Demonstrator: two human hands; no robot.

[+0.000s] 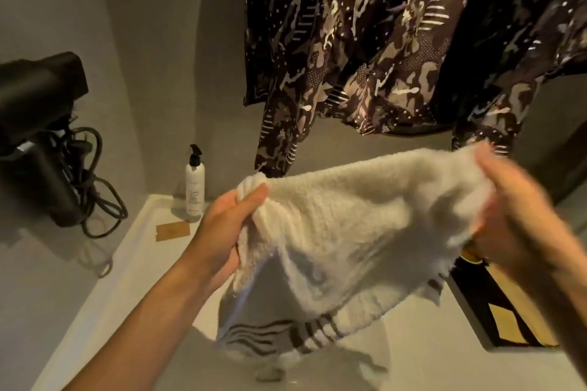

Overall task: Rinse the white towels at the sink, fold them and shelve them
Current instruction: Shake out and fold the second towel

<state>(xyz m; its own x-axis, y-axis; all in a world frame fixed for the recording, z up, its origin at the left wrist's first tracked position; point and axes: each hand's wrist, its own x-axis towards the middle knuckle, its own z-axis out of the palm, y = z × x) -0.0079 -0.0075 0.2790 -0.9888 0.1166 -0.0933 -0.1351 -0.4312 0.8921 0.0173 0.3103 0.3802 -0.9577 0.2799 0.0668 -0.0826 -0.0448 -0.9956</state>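
A white towel (pixel 346 232) with dark stripes along its lower hem hangs spread between my two hands, above the white sink basin (pixel 413 359). My left hand (pixel 228 225) pinches the towel's top left corner. My right hand (pixel 514 219), blurred by motion, grips the top right corner. The towel's lower edge droops toward the basin and hides most of it.
A white pump bottle (pixel 194 184) stands at the back of the white counter (pixel 133 263), with a small tan card (pixel 173 231) beside it. A black hair dryer with coiled cord (pixel 47 136) hangs on the left wall. Patterned dark fabric (pixel 397 41) hangs ahead. A black and tan box (pixel 505 317) sits at right.
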